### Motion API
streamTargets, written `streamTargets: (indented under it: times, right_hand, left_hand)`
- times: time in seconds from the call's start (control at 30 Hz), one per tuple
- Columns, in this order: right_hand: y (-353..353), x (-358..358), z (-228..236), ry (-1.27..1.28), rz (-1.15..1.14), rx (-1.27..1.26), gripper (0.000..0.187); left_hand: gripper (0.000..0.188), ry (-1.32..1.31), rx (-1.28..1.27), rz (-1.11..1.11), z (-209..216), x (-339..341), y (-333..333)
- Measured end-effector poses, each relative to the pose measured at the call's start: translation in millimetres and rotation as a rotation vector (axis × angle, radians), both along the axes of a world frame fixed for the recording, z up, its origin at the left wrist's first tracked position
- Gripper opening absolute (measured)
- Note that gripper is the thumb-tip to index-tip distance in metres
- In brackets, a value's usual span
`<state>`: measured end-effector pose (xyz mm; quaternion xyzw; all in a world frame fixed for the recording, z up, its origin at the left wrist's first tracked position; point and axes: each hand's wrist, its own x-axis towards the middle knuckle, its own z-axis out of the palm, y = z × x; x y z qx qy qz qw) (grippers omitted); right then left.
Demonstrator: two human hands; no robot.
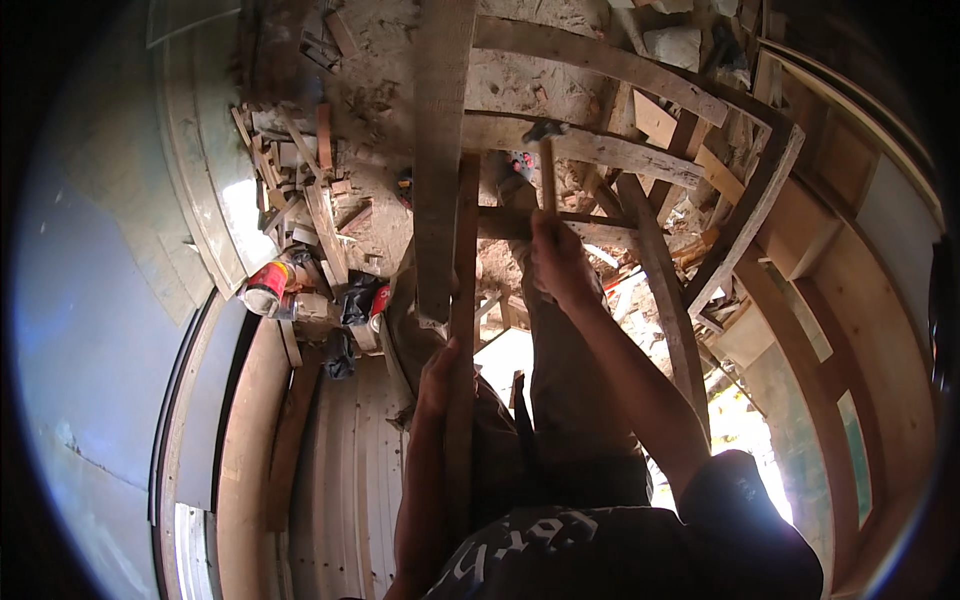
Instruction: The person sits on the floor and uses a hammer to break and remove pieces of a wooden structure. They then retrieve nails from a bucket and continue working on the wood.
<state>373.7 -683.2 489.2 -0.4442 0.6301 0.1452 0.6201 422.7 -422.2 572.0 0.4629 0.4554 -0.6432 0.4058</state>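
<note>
My right hand is closed round the wooden handle of a hammer, whose dark head points away from me over a pale, worn timber bar. Against a narrow wooden board my left hand is closed, with some of its fingers hidden behind the wood. Just left of that board runs a wider, grey-brown plank, its near end close above my left hand. Both lie lengthwise in front of me, between my legs and the timber frame.
Wood scraps and rubble litter the ground. A red and white can and a black plastic bag stand at the left. Wooden frames lean at the right. Large pale panels rise along the left side.
</note>
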Motion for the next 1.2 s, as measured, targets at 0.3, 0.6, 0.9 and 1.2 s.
streamTargets:
  times: [0.3, 0.6, 0.9, 1.2]
  right_hand:
    - [87.9, -5.1, -30.0, 0.032, 0.181, -0.091, 0.044]
    - [81.0, 9.0, -22.2, -0.113, 0.155, -0.03, 0.044]
    - [68.8, -9.5, -40.1, -0.031, 0.169, 0.234, 0.043]
    - [32.6, -25.7, -3.8, -0.099, 0.325, 0.053, 0.051]
  left_hand:
    - [0.053, 0.051, -0.009, 0.029, 5.4, 0.7, 2.0]
    - [0.066, 0.233, -0.017, 0.147, 10.5, 30.6, -27.9]
    - [0.059, 0.303, -0.077, 0.304, -29.0, -8.2, 12.3]
    - [0.06, 0.283, -0.079, 0.268, -24.2, -9.7, 11.1]
